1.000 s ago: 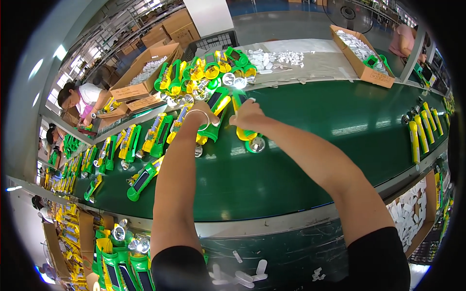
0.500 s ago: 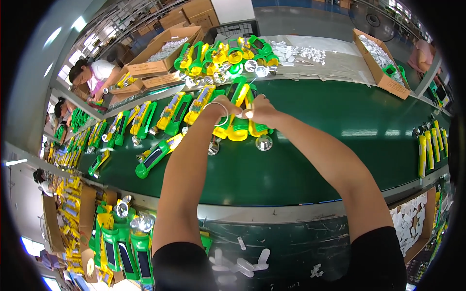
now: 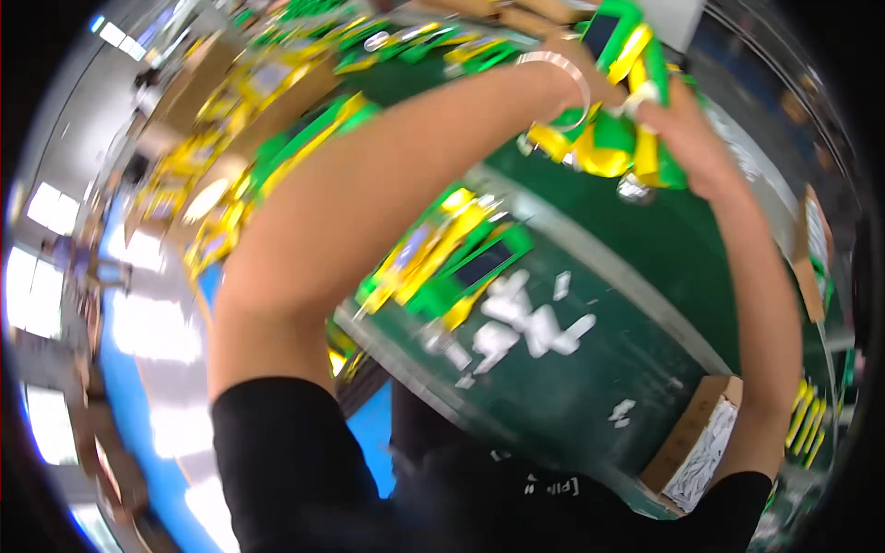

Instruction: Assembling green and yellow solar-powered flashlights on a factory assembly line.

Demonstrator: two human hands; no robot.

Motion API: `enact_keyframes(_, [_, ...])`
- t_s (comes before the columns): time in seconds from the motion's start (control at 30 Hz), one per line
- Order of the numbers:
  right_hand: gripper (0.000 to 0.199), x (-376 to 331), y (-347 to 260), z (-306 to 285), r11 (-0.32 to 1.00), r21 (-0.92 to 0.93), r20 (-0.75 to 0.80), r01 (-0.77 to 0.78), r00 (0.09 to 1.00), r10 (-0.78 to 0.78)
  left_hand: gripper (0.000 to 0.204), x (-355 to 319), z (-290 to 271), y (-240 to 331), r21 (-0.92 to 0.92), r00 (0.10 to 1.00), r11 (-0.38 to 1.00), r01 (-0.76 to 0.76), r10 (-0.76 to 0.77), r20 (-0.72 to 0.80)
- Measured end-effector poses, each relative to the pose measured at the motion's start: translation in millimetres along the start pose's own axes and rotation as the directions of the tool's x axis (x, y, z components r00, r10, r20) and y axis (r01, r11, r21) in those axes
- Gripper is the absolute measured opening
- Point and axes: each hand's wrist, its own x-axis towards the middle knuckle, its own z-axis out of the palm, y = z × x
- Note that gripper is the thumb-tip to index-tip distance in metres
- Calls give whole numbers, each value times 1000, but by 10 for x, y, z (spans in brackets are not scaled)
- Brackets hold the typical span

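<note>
Apparently, left hand [image 3: 597,83] and right hand [image 3: 690,138] fingers clasp green-yellow housings [image 3: 614,145], likely light, stiff; grip mid-body, not the fragile reflector [image 3: 634,190].

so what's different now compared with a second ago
The camera view has turned left and down. The left hand and right hand, apart before, have come close together, gripping a bunch of green-and-yellow lamps. The loose white pieces still lie on the lower work surface.
</note>
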Motion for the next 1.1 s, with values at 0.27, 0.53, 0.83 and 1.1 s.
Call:
enact_keyframes(0.27, [52,-824,-1716,2388,897,140,390,420,809,-440,41,-2592,-1740,-1579,-53,856,942,332,-324,-403])
enact_keyframes(0.53, [70,-2084,-1723,5068,906,243,760,347,512,-400,47,-4683,-1487,-3759,-420,494,714,561,-695,-523])
enact_keyframes(0.83, [76,-2574,133,6545,978,87,901,191,403,-159,62,-4919,168,-5694,-479,382,470,742,-883,-275])
enact_keyframes(1.1, [90,-2700,129,6688,922,-307,894,237,403,194,56,-4737,283,-5981,-382,292,289,878,-955,-51])
